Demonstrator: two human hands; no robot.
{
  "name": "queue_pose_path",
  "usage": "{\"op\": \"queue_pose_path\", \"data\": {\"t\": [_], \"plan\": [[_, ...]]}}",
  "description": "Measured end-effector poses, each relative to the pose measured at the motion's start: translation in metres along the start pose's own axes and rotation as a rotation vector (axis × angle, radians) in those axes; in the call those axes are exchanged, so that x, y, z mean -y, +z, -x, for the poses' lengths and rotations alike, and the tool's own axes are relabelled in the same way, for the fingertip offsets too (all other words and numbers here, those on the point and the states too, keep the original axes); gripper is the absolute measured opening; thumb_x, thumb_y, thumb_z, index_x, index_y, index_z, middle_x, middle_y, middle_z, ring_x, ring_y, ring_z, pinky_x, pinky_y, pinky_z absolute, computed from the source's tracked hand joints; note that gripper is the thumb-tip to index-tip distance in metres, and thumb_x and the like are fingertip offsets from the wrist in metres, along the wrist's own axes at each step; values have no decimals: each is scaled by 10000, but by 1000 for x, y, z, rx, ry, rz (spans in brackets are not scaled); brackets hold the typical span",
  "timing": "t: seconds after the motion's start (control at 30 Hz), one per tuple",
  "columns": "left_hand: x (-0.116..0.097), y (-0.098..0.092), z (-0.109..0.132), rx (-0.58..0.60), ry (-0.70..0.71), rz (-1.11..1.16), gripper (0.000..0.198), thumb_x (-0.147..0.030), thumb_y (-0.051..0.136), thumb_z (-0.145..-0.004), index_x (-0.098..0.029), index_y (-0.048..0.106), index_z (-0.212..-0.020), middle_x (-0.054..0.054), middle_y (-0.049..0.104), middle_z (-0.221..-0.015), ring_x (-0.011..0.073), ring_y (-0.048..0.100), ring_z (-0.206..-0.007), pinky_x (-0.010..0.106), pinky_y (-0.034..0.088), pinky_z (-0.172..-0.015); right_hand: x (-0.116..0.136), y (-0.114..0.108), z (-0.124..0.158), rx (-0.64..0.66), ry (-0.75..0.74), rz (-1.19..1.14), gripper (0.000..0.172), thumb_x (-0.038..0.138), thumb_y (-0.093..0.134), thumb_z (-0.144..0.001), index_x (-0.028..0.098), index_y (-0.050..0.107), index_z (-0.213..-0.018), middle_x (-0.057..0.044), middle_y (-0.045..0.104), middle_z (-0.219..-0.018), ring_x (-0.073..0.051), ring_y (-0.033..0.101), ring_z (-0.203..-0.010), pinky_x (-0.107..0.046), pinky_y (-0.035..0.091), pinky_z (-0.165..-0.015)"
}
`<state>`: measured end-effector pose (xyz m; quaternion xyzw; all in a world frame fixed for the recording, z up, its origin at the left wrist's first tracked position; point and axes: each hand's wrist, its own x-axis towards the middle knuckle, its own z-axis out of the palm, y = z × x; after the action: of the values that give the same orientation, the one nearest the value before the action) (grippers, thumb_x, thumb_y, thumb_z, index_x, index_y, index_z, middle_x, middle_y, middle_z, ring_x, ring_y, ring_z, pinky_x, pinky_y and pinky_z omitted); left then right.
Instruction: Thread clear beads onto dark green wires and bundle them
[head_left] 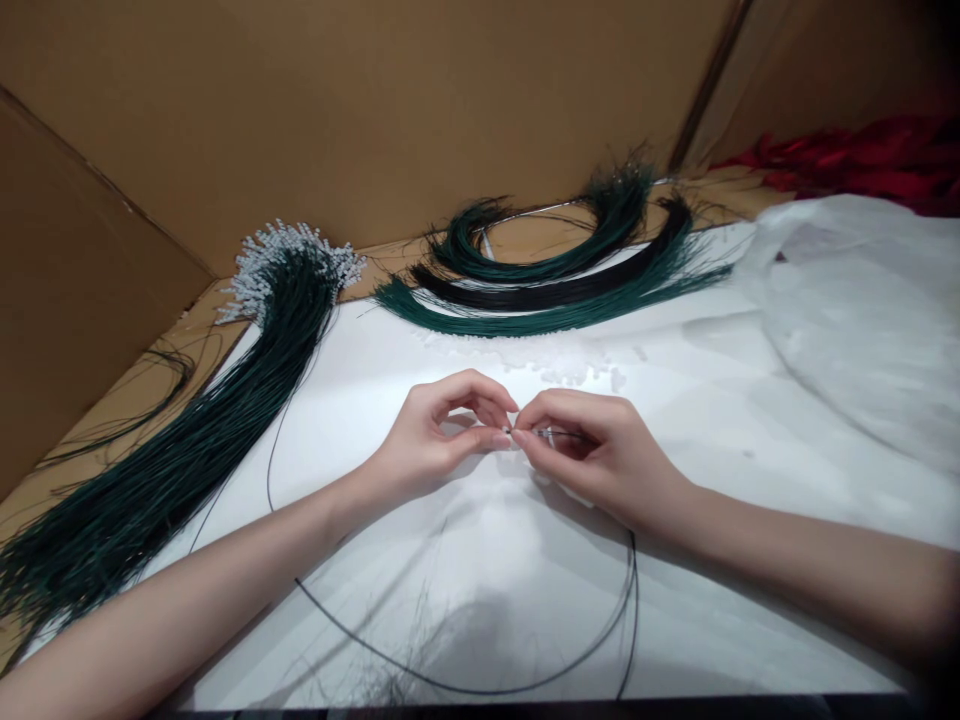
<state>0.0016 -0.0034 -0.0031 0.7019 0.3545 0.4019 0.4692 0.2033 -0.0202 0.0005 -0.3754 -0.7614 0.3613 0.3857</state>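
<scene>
On white sheet (450, 360), hands (517, 435) pinch thin wire (465, 685).

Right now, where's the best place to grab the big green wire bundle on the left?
Grip the green wire bundle at its middle, from above, fingers across the strands. There they run tight and parallel; the white-tipped end fans out, and the near end splays loose. The left hand is closest.

Both hands meet mid-worktop (420, 360): left hand (435, 435) and right hand (592, 450) pinch fingertips together on one thin dark wire (480, 685), which loops toward the near edge. A tipped bundle (202, 430) lies left, curved bundles (555, 280) behind, clear bag (862, 330) right.
</scene>
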Motion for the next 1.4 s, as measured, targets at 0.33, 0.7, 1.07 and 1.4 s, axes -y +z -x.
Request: {"op": "queue_pose_path", "data": {"t": [0.33, 0.7, 1.07, 1.4], "plan": [[-1, 1, 0, 6, -15, -3, 239, -177, 795, -733, -171, 663, -931, 33, 681, -862, 132, 641, -792, 242, 536, -735, 2, 0, -2, -19, -10, -13, 111, 129, 596, -844, 132, 634, -740, 13, 517, -645, -59, 395, -521, -203, 302, -465], [-1, 0, 0, 7, 15, 14, 269, -152, 790, -736, -188, 659, -969, 22, 680, -862, 120, 650, -786, 225, 537, -737, 1, 0, -2, -20, 4, -22, 117, 136, 597, -845, 150, 626, -732, 23, 498, -623, -63, 379, -509, -212, 289, -458], [0, 1, 0, 8, 17, 6, 294, -171, 786, -746, -192, 648, -1004, 17, 679, -848, 117, 655, -780, 222, 533, -742, 1, -1, -1, -6, -1, 4, 113, 138, 593, -849, 149, 624, -742, 19, 505, -638, -67, 392, -528, -212, 301, -475], [-3, 2, 0, 3, 19, -22, 310, -202, 788, -746, -181, 632, -1012, 18, 667, -827, 125, 648, -767, 232, 527, -728, 1, 0, -1, -2, 50, -61, 108, 170, 570, -860, 156, 590, -755, 29, 486, -611, -62, 373, -495, -211, 279, -448]]}}
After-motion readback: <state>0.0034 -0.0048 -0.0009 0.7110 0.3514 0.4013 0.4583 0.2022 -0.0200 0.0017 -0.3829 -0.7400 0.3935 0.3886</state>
